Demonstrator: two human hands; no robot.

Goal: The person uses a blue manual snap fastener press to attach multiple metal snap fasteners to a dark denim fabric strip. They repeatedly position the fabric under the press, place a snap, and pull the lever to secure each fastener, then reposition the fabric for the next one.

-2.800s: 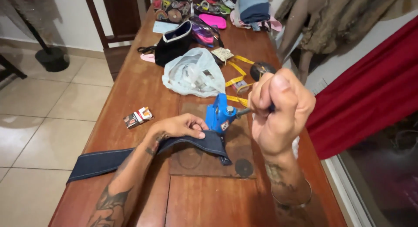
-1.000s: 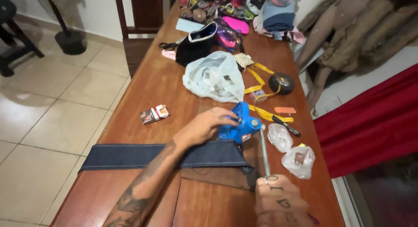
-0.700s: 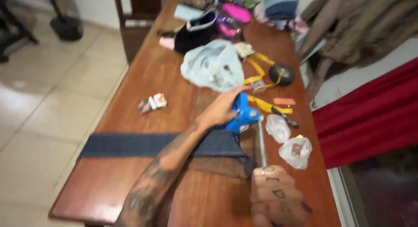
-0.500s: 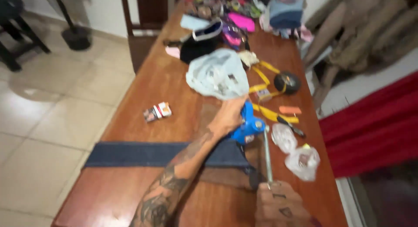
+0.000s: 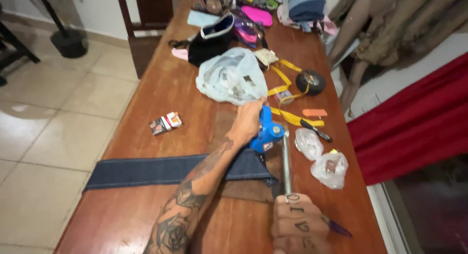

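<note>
On the wooden table [image 5: 161, 93], a blue hand press [image 5: 269, 132] stands at the end of a dark denim strip [image 5: 156, 170]. Left hand [image 5: 247, 121] is closed around the press body, while right hand [image 5: 298, 225] grips its metal lever [image 5: 286, 159] in a fist.

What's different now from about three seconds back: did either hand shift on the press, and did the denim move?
The right hand, earlier raised high at the lever's end, has swung down toward the table's near edge, bringing the metal lever low. The left hand moved from the denim strip onto the blue press. The denim strip, the white plastic bag and the small carton lie as before.
</note>
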